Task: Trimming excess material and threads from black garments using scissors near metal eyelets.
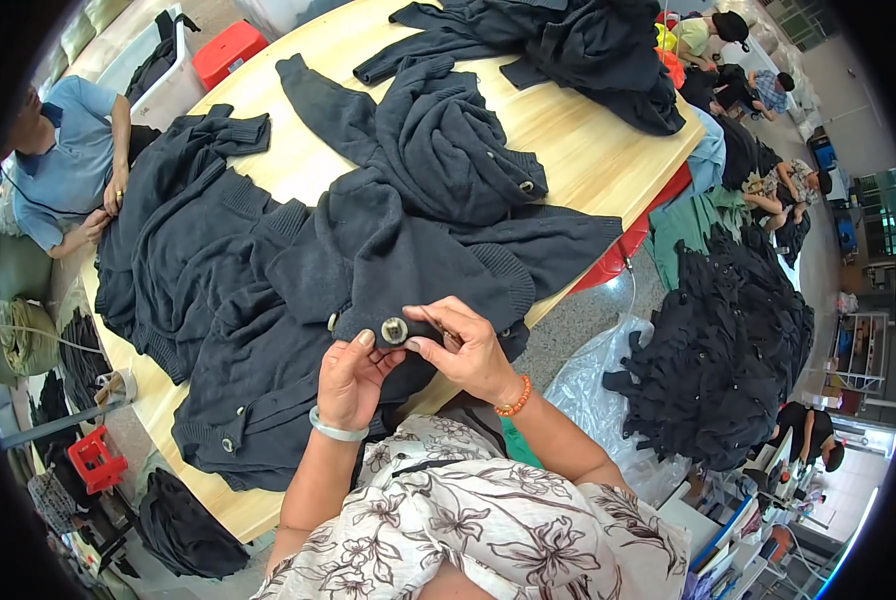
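A dark knit cardigan [408,260] lies across the table in front of me, its button edge raised towards me. A round button [395,331] with a pale rim and dark centre sits on that edge, between my two hands. My left hand [350,378] is closed, pinching the edge just left of the button. My right hand [473,352] grips the edge on the button's other side, thumb close to it. Something small and brownish shows among the right fingers; I cannot make out what it is. Another button [334,321] shows left of my hands.
More dark knit garments [208,240] are heaped over the wooden table [598,140]. A co-worker [73,150] in a blue shirt handles the pile at the left. A large dark garment heap [728,350] and clear plastic sheeting [588,385] lie right of the table.
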The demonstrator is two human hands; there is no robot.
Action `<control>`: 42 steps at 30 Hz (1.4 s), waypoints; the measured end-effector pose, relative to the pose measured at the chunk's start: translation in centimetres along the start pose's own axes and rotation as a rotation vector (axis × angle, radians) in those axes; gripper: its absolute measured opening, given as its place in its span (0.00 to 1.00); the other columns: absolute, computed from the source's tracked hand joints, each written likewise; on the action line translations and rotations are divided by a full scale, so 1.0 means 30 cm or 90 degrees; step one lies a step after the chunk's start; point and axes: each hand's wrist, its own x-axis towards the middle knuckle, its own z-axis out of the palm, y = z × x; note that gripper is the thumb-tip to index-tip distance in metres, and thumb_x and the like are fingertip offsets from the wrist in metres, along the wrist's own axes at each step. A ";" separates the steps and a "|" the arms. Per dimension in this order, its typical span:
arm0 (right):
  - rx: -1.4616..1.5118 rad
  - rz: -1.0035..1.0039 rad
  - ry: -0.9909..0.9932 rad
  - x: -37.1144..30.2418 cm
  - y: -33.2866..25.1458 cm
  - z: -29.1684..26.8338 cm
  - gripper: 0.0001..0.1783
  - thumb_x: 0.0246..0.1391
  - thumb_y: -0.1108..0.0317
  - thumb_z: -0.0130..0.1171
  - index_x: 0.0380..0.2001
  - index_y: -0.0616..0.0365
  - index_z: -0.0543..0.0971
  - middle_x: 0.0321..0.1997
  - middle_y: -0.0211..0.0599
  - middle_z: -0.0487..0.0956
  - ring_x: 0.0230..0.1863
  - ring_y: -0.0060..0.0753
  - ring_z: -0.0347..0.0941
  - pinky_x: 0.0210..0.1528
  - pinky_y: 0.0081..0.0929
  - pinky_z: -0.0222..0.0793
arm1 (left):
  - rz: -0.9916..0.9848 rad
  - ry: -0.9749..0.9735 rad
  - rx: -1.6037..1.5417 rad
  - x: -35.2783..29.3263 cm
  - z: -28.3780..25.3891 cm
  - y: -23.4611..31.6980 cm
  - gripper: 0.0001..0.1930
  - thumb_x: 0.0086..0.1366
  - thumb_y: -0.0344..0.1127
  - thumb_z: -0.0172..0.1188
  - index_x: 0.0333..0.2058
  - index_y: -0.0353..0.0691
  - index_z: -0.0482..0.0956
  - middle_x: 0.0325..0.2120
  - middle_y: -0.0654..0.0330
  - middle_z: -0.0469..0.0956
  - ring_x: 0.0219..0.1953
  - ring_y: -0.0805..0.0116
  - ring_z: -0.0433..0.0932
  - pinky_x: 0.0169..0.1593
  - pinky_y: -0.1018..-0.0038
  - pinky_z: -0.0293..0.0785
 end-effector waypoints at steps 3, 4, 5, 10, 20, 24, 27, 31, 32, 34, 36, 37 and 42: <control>-0.028 -0.074 0.067 0.003 0.002 0.017 0.21 0.48 0.76 0.67 0.48 0.63 0.79 0.41 0.31 0.74 0.29 0.15 0.66 0.29 0.14 0.62 | -0.014 0.023 -0.055 -0.001 0.024 0.010 0.10 0.68 0.33 0.55 0.37 0.31 0.81 0.36 0.53 0.82 0.39 0.65 0.81 0.46 0.68 0.79; -0.065 -0.131 0.100 0.003 0.005 0.019 0.22 0.48 0.76 0.68 0.49 0.63 0.79 0.41 0.31 0.74 0.31 0.15 0.68 0.30 0.14 0.64 | -0.013 0.023 -0.057 0.000 0.021 0.007 0.10 0.68 0.33 0.55 0.37 0.31 0.81 0.36 0.53 0.82 0.39 0.65 0.81 0.46 0.68 0.79; -0.066 -0.131 0.098 0.001 -0.002 0.015 0.22 0.48 0.76 0.68 0.49 0.63 0.79 0.41 0.31 0.74 0.31 0.15 0.68 0.30 0.14 0.64 | -0.019 0.020 -0.068 0.001 0.016 0.001 0.09 0.67 0.32 0.56 0.37 0.32 0.81 0.36 0.53 0.82 0.38 0.65 0.81 0.46 0.68 0.79; -0.083 -0.018 0.038 -0.003 -0.061 0.006 0.21 0.47 0.76 0.68 0.47 0.64 0.79 0.41 0.34 0.73 0.40 0.20 0.73 0.41 0.17 0.71 | -0.025 0.008 -0.082 0.003 0.017 -0.006 0.07 0.66 0.30 0.57 0.37 0.32 0.81 0.35 0.54 0.82 0.37 0.66 0.81 0.46 0.69 0.79; -0.119 -0.061 -0.003 -0.006 -0.069 -0.006 0.23 0.50 0.71 0.67 0.51 0.62 0.77 0.41 0.34 0.73 0.35 0.21 0.74 0.33 0.18 0.70 | -0.025 -0.006 -0.074 -0.009 0.013 -0.013 0.07 0.65 0.29 0.58 0.37 0.32 0.81 0.36 0.55 0.82 0.38 0.67 0.81 0.47 0.69 0.78; -0.284 -0.151 0.041 -0.031 -0.061 -0.030 0.24 0.53 0.66 0.64 0.53 0.60 0.76 0.34 0.38 0.74 0.28 0.30 0.75 0.29 0.24 0.71 | -0.030 -0.001 -0.086 -0.009 0.020 -0.015 0.07 0.65 0.28 0.58 0.37 0.32 0.81 0.36 0.54 0.82 0.39 0.67 0.81 0.46 0.69 0.78; -0.318 -0.146 0.027 -0.062 -0.064 -0.035 0.23 0.53 0.69 0.63 0.53 0.60 0.76 0.32 0.37 0.74 0.26 0.31 0.75 0.28 0.25 0.70 | -0.027 0.012 -0.095 -0.011 0.022 -0.018 0.07 0.65 0.29 0.57 0.37 0.32 0.81 0.36 0.54 0.82 0.39 0.67 0.81 0.47 0.68 0.78; -0.327 -0.164 0.026 -0.070 -0.073 -0.024 0.22 0.52 0.71 0.63 0.51 0.62 0.77 0.31 0.37 0.74 0.25 0.32 0.74 0.27 0.27 0.69 | -0.021 0.004 -0.120 -0.014 0.035 -0.023 0.07 0.65 0.30 0.56 0.36 0.33 0.81 0.36 0.54 0.82 0.39 0.66 0.80 0.47 0.67 0.78; -0.327 -0.163 0.029 -0.071 -0.075 -0.025 0.22 0.52 0.71 0.63 0.51 0.62 0.77 0.31 0.37 0.74 0.25 0.32 0.74 0.27 0.27 0.69 | -0.023 0.015 -0.120 -0.014 0.036 -0.026 0.07 0.65 0.30 0.56 0.35 0.34 0.81 0.36 0.55 0.82 0.39 0.67 0.80 0.47 0.67 0.78; -0.328 -0.166 0.034 -0.068 -0.080 -0.025 0.21 0.52 0.71 0.63 0.50 0.62 0.77 0.31 0.37 0.74 0.24 0.33 0.73 0.27 0.27 0.69 | -0.024 0.026 -0.119 -0.013 0.035 -0.029 0.07 0.65 0.31 0.56 0.35 0.34 0.81 0.36 0.55 0.82 0.39 0.67 0.79 0.47 0.66 0.78; -0.334 -0.169 0.035 -0.070 -0.081 -0.028 0.21 0.52 0.71 0.63 0.50 0.62 0.77 0.31 0.37 0.74 0.24 0.34 0.73 0.27 0.27 0.69 | -0.027 0.044 -0.129 -0.013 0.030 -0.032 0.06 0.65 0.30 0.56 0.33 0.35 0.81 0.35 0.56 0.82 0.39 0.67 0.79 0.48 0.65 0.78; -0.341 -0.171 0.034 -0.071 -0.082 -0.030 0.21 0.52 0.71 0.63 0.50 0.62 0.77 0.31 0.37 0.74 0.24 0.34 0.73 0.27 0.27 0.69 | -0.026 0.045 -0.127 -0.014 0.026 -0.034 0.06 0.65 0.30 0.56 0.33 0.35 0.81 0.35 0.56 0.82 0.39 0.67 0.79 0.48 0.65 0.78; -0.338 -0.174 0.031 -0.077 -0.082 -0.034 0.20 0.51 0.71 0.63 0.50 0.61 0.77 0.31 0.37 0.74 0.24 0.34 0.73 0.27 0.27 0.70 | -0.032 0.065 -0.160 -0.012 0.024 -0.041 0.06 0.64 0.30 0.57 0.29 0.36 0.80 0.34 0.56 0.81 0.38 0.66 0.79 0.48 0.64 0.78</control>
